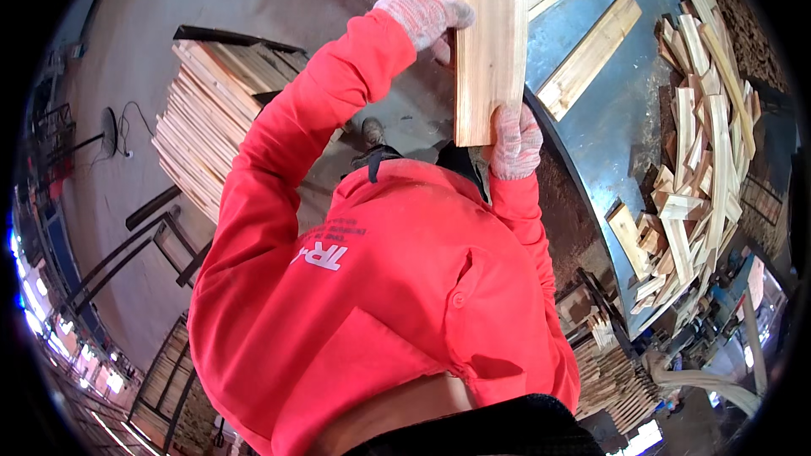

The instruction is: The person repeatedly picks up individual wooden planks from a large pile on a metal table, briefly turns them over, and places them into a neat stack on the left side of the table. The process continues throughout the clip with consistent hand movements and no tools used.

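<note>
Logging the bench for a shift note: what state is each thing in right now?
Wooden board: held on end in both hands.
Left hand: gloved, gripping the board's left edge.
Right hand: gloved, gripping its lower corner.
Plank stack: neatly piled.
Offcuts: loose heap.

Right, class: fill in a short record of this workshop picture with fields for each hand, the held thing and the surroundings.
left hand: gloved, gripping the plank's left edge
right hand: gloved, gripping the plank's lower right corner
held thing: pale wooden plank
right side: blue metal table with a heap of offcuts
left side: stack of boards on the floor
</note>
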Tool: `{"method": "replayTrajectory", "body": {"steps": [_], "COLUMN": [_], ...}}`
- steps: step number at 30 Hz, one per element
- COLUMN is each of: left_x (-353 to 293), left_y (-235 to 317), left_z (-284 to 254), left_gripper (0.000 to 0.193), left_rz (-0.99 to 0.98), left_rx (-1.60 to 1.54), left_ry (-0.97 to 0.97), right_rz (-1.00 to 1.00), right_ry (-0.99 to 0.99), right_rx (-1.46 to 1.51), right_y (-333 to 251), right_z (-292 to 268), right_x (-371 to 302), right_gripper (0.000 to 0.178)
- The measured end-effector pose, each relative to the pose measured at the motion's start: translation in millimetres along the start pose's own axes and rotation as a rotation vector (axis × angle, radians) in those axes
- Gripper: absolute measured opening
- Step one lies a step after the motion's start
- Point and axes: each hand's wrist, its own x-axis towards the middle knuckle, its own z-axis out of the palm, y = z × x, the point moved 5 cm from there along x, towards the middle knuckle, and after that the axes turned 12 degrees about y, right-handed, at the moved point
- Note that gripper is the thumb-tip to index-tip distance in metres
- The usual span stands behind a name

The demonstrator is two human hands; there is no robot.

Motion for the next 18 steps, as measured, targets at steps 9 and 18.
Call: {"method": "replayTrajectory", "body": {"steps": [9,18], "left_x": [-74,-165], "left_y": [-15,-79], "left_z": [-59,-134], "left_gripper": [0.034,0.045], "left_rz": [0.007,0.308], "left_rx": [-0.109,-0.635], "left_ry": [0.203,0.677], "right_rz": [-0.064,0.033], "right_ry": [-0.145,-0.731], "right_rx": [-0.053,-0.056], "right_y": [-2,27], "right_z": [83,197], "right_x": [-10,-51], "right_gripper": [0.045,0.026]}}
